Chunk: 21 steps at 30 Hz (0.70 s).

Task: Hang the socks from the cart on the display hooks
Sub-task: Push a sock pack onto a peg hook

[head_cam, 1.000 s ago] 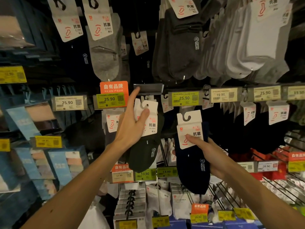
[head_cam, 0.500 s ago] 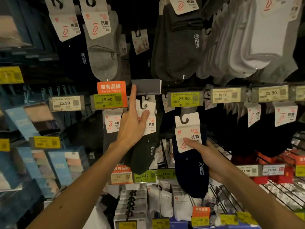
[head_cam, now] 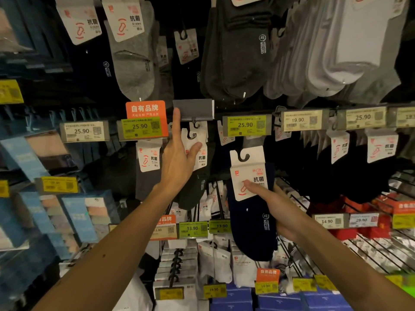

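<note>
Head view. The left hand (head_cam: 179, 167) is raised to the middle rail of the sock wall, where it holds the dark green socks (head_cam: 190, 196) by their white paper header card (head_cam: 198, 140). The thumb (head_cam: 195, 149) lies across the card's front and appears to pinch it against fingers hidden behind it. The index finger (head_cam: 176, 122) is straight and points up, its tip at the left edge of the blank grey plastic label holder (head_cam: 194, 108). This looks like a way of steadying the hand and finding the display hook below the holder. The card's cut-out sits just under that holder. Whether it is fully seated on the wire I cannot tell.

The right hand (head_cam: 278, 212) waits lower and to the side with the navy cotton socks (head_cam: 249, 232), holding them upright so that the curved slot in their white printed card (head_cam: 249, 173) faces the rail, ready for the next hook. Its thumb (head_cam: 249, 184) presses the card's front and the other fingers curl behind the fabric in a closed grip. The pair hangs free, just below a yellow-green price tag (head_cam: 246, 125) and apart from the green pair. The cart is out of view.
</note>
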Available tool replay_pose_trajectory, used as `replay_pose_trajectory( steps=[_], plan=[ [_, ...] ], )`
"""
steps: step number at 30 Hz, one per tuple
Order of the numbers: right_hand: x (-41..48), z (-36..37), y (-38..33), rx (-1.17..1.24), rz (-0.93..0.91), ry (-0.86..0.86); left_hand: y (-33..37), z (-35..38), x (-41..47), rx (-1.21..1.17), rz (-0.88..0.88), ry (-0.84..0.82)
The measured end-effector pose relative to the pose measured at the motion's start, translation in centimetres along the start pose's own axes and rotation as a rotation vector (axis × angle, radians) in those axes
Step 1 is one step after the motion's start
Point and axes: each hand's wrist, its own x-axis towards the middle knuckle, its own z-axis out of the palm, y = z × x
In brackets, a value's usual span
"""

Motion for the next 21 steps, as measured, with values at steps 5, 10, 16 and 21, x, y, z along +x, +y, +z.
replay_pose_trajectory(
  steps=[5,10,16,21],
  plan=[
    [-1.0,0.9,0.5,0.03,-0.042,0.036,0.7,-1.5,-2.7,0.113,-0.081,-0.161],
    [-2.8,2.9,1.9,0.015,-0.095,0.064,3.0,-3.3,-8.9,-0.066,-0.148,-0.296],
    [-7.5,3.1,3.8,-0.152,-0.089,0.094,6.6,-2.6,-11.8,-0.572,-0.242,-0.546],
    [-11.9,-2.1,3.2,-0.379,-0.042,0.139,9.0,1.1,-14.9,-0.563,-0.28,-0.707]
  ],
)
